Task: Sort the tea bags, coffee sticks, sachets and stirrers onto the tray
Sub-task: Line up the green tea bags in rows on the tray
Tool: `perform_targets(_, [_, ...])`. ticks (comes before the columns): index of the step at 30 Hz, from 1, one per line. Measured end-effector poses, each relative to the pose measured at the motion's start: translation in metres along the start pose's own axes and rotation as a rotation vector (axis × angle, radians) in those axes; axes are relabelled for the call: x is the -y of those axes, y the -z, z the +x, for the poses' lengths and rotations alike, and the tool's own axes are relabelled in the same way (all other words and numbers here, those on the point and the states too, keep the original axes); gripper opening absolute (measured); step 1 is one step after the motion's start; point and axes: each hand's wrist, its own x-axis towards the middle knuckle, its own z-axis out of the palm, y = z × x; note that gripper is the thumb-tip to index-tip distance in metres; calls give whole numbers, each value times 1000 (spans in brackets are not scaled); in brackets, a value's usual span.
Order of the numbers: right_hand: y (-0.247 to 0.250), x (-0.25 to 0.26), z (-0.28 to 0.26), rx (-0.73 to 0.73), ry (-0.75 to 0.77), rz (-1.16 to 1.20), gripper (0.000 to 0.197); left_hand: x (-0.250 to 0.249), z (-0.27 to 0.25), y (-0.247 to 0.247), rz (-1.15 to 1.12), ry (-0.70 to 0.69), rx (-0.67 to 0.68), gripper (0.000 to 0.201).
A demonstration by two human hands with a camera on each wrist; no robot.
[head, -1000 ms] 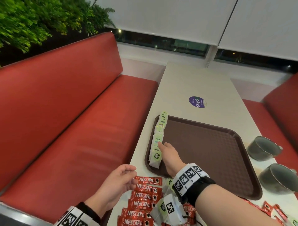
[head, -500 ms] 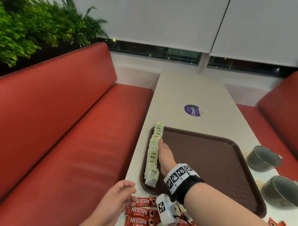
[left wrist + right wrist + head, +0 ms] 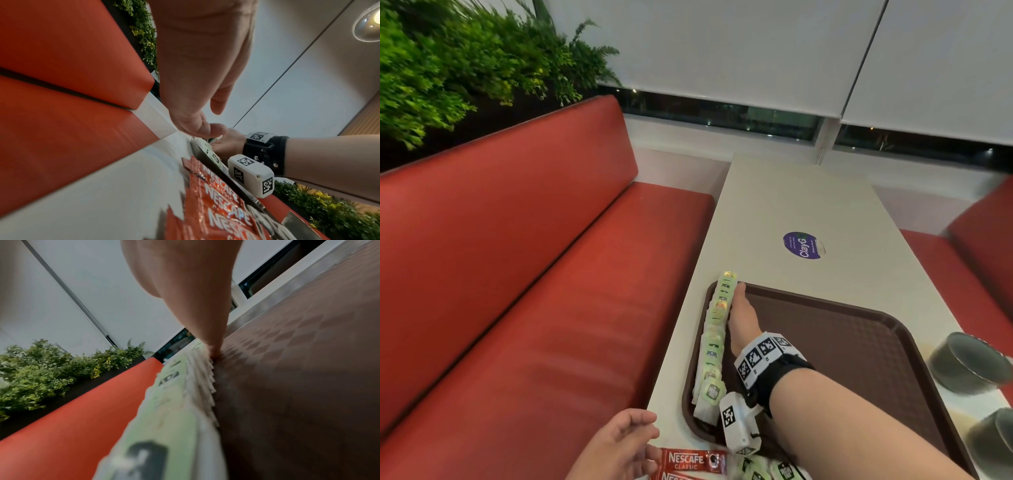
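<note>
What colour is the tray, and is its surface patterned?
The tray is dark brown with an embossed diamond-check texture, clearest in the right wrist view.

Right hand stretched forward, fingers straight and together, edge-on, palm facing left. Left hand low and near, palm down, fingers loosely curled, holding nothing.

I see a pale desk running away from me toward a dark window strip under white blinds. A round purple sticker sits on the desk. Two dark cups stand near its right edge, one behind the other. Red benches flank both sides, and green plants rise behind the left backrest. The left wrist view catches a ceiling lamp.
</note>
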Motion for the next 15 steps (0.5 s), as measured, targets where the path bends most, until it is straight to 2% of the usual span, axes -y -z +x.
perform_targets(2, [2, 10, -6, -24, -21, 54, 118, 0, 1, 1, 6, 4, 3, 11])
perform_targets(4, [4, 37, -36, -24, -28, 92, 107, 2, 4, 3, 21, 6, -5, 10])
perform_targets(7, [5, 59, -59, 26, -13, 148, 89, 6, 10, 9, 55, -11, -26, 12])
perform_targets(11, [1, 56, -44, 81, -12, 192, 105, 6, 12, 15, 82, -14, -51, 12])
perform_targets(15, [2, 49, -12, 25, -23, 126, 122, 7, 14, 18, 126, -24, -96, 12])
